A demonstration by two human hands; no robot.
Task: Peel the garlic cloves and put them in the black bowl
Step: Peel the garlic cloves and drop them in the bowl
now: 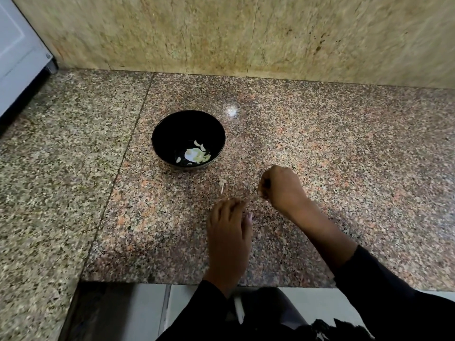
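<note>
The black bowl point(157, 141) stands on the granite counter and holds several pale peeled garlic cloves point(197, 155) at its bottom. My right hand point(283, 188) is to the right of and nearer than the bowl. It is curled into a fist around a small pale garlic clove point(260, 192) that peeks out at its left side. My left hand point(229, 230) lies palm down on the counter below the bowl, fingers stretched forward and close together. A pale scrap shows at its fingertips. A thin garlic stem piece point(222, 186) lies between the bowl and my hands.
The speckled granite counter point(344, 143) runs back to a beige stone wall point(246, 33). A white cabinet or appliance point(17, 57) stands at the far left. The counter's front edge point(172, 283) is near my sleeves, with pale floor tiles below.
</note>
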